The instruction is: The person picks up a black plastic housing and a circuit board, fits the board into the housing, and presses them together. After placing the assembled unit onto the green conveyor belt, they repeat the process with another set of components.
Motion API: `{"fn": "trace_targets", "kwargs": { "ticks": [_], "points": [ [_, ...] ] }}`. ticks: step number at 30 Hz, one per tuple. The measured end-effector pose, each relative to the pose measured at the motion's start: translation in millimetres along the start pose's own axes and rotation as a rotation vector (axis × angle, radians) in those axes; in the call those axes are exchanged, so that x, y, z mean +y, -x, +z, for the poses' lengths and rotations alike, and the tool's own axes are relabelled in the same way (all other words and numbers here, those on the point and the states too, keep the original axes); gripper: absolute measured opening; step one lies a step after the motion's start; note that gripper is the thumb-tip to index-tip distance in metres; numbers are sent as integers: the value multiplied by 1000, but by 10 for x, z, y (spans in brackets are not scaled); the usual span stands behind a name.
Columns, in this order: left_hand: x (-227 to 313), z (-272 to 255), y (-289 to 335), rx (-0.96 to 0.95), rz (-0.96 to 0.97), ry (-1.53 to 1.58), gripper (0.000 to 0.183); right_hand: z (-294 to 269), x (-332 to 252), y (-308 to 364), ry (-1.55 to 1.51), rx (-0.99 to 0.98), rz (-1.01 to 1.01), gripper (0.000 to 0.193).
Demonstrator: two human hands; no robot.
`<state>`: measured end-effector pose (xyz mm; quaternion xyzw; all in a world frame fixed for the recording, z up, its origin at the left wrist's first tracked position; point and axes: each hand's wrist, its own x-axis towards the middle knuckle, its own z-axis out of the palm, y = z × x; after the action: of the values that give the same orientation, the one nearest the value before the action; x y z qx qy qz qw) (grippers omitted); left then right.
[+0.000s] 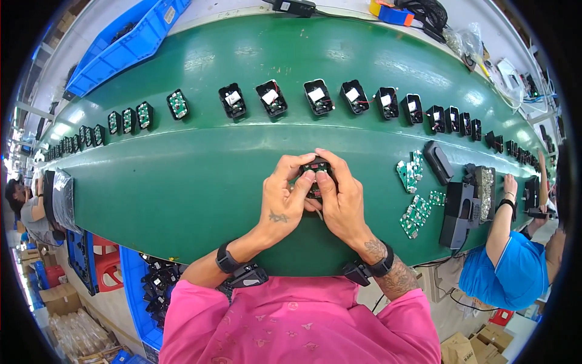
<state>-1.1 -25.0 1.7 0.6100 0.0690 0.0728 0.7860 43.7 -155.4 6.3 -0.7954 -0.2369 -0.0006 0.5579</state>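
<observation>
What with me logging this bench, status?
Left hand, right hand gripping black case; thumbs over its circuit board. Loose boards to the right, clear of hands.

The held casing (315, 162) looks plastic — the tabletop (182, 188) smooth, glossy.

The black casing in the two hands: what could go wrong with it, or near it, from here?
The thumbs of the left hand and right hand seem to press into the black casing; too much force might damage parts inside. Loose circuit boards lie bare on the green table; a passing arm could scratch them.
</observation>
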Motion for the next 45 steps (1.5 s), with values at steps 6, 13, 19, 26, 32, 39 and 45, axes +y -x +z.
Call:
{"fn": "trace_targets", "kwargs": {
  "ticks": [6,13,19,26,32,39,45],
  "points": [
    [-15,28,-24,-13,44,-89,25,-12,43,22,13,0,38,33],
    [173,-86,-130,-157,861,-544,48,-140,68,33,48,84,-470,64],
    [248,73,-5,-60,679,-421,35,-229,110,33,118,72,-592,65],
    [173,-280,-202,-90,-551,582,28,-250,-9,47,-57,-40,-312,69],
    [216,-295,-198,-65,-708,654,26,-312,16,59,-34,-68,-294,51],
    [448,-1387,-463,394,68,-350,34,-587,69,-151,123,119,-249,23],
    [351,-1862,-1098,374,207,-696,28,-1251,356,-95,934,426,39,28]
  ]
}}
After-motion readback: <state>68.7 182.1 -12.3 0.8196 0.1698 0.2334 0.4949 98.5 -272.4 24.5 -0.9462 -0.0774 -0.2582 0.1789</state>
